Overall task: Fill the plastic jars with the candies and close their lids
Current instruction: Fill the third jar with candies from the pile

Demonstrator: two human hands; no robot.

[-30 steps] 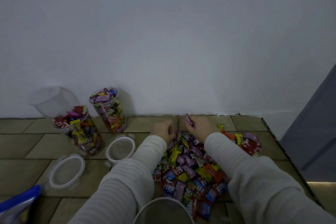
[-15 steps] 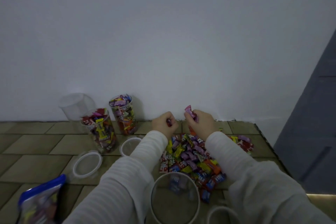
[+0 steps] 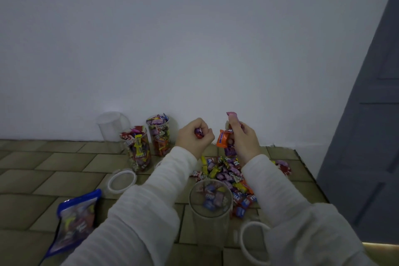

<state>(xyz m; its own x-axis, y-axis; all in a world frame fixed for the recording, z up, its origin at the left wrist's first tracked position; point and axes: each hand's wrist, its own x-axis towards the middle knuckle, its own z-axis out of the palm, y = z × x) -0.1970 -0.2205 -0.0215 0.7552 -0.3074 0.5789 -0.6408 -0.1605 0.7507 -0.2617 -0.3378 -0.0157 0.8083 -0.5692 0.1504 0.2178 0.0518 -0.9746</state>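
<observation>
clear plastic, the near jar (image 3: 210, 203) stands barely filled beside the candy pile (image 3: 226, 174); wrapped candies are clenched in the left hand (image 3: 194, 136) and right hand (image 3: 243, 138), judged ready for dropping in

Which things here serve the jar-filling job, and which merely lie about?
Job: left hand and right hand clutching candies; candy pile; near jar; two full jars; empty jar; loose lids.
Lying about: blue-edged bag; grey door.
</observation>
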